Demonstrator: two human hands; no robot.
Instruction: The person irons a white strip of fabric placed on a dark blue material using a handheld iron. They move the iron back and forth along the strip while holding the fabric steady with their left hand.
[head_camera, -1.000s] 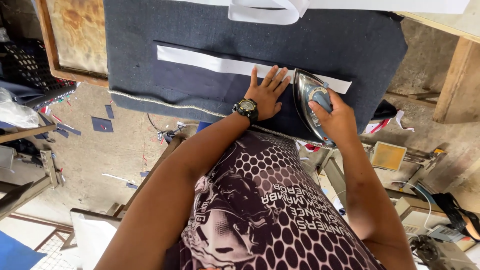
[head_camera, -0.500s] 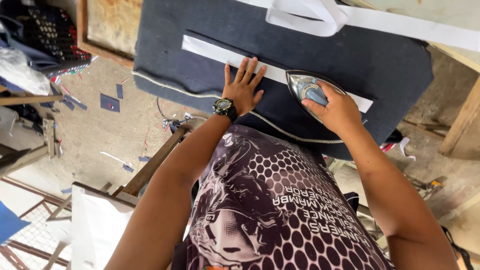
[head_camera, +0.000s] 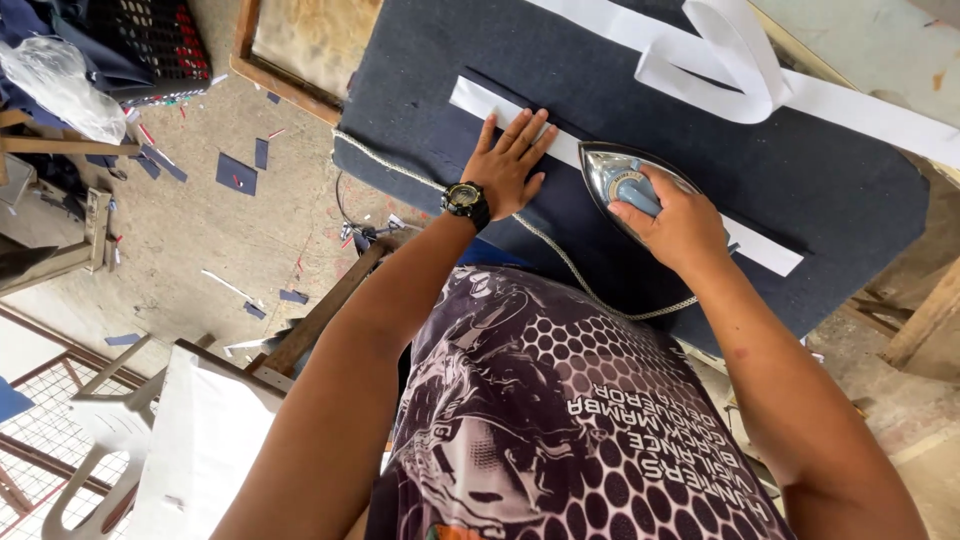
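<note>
Fingertips of my left hand (head_camera: 512, 160) lie flat on the white strip (head_camera: 520, 120); my right hand (head_camera: 675, 220) grips the iron (head_camera: 625, 180) just beside them, mid-frame; a slip could burn them.

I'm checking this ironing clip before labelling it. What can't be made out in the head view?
- Iron: its handle is hidden under the right hand.
- White strip: the middle is covered by the left hand and the iron.
- White loop: cut off by the top edge.
- Cord: its far end is lost behind the shirt.
</note>
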